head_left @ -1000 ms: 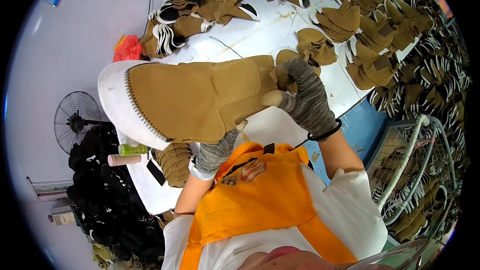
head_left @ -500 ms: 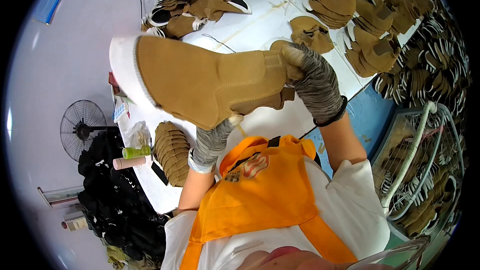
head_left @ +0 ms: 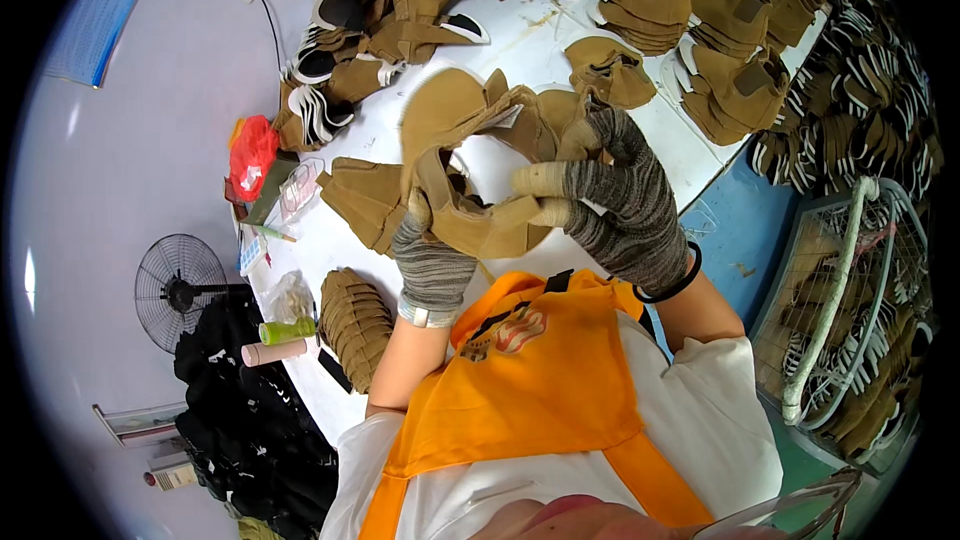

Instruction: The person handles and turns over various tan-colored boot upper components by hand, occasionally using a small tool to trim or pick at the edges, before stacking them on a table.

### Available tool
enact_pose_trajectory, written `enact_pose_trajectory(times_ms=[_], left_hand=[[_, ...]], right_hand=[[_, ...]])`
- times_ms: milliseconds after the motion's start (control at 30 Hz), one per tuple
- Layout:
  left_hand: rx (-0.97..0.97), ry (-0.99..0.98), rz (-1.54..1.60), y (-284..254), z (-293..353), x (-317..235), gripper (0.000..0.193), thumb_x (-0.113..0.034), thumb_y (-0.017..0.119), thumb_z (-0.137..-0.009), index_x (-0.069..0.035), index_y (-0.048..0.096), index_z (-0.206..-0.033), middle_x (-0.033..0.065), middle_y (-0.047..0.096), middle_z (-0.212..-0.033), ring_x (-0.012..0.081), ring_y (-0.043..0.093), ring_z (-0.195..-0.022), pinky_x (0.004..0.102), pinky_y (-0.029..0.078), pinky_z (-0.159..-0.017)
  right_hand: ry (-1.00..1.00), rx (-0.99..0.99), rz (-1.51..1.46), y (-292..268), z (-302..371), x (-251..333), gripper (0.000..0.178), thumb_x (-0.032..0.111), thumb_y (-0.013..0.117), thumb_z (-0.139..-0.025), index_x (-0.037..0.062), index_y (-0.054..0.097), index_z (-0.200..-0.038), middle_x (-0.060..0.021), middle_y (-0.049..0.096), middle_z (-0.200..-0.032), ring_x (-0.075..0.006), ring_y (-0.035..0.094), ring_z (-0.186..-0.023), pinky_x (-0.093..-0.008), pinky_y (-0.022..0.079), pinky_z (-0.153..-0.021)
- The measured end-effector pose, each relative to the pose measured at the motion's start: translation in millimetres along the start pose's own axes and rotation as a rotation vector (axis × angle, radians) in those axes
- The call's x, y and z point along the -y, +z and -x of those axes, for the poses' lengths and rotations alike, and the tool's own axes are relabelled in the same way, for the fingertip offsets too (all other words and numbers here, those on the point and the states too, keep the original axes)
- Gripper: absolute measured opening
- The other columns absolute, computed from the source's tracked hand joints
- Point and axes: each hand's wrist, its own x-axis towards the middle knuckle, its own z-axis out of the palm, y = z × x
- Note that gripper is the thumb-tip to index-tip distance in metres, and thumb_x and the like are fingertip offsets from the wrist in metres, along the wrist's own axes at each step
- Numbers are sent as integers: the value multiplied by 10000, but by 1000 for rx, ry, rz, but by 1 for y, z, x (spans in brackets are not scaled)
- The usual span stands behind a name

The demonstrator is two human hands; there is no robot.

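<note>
A tan suede shoe upper (head_left: pixel 495 231) is held up in front of me, its opening turned toward me so that the white table shows through it. My left hand (head_left: pixel 434 262), in a grey striped glove, is closed on its lower left edge, thumb on the near side. At the other side, my right hand (head_left: pixel 622 202), gloved alike with bare-looking beige fingertips, grips the upper's right edge. Behind the upper, a pile of tan pieces (head_left: pixel 363 202) lies on the table to the left. A folded tan upper (head_left: pixel 610 70) rests just beyond my right hand.
More tan uppers (head_left: pixel 735 90) lie stacked along the far side of the white table (head_left: pixel 540 25). A row of tan pieces (head_left: pixel 356 330), a green bottle (head_left: pixel 286 330) and a pink one (head_left: pixel 273 352) are near my left forearm. On the right stands a wire cart (head_left: pixel 825 310).
The upper has turned from its side view, with white toe edge leftward, to its opening facing me. It is lower, and my right hand's fingers have shifted along its edge.
</note>
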Motion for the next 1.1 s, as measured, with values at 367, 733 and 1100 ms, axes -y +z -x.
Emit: enact_pose_trajectory(times_ms=[367,733,1100], left_hand=[[-141,-270,253,31,11,11,438,-345,476,-947,-71,466,-1289,120,523,-1274,278,501,-1173,450,406,-1012],[-247,-161,-46,40,17,-10,599,-328,628,-846,-82,389,-1337,118,515,-1258,310,508,-1158,517,411,-1003],[-226,-208,37,43,29,-2,560,-321,593,-878,-89,384,-1342,135,493,-1285,324,490,-1180,506,386,-1031]], right_hand=[[65,-53,43,21,-1,11,257,213,724,-735,118,678,-969,-84,602,-901,-282,539,-794,-385,449,-732],[193,134,-187,16,37,0,202,177,734,-715,105,711,-903,-49,564,-885,-234,481,-855,-363,403,-811],[435,72,-632,9,61,-1,452,125,834,-632,63,642,-1037,-33,552,-1104,-167,493,-1002,-321,375,-959]])
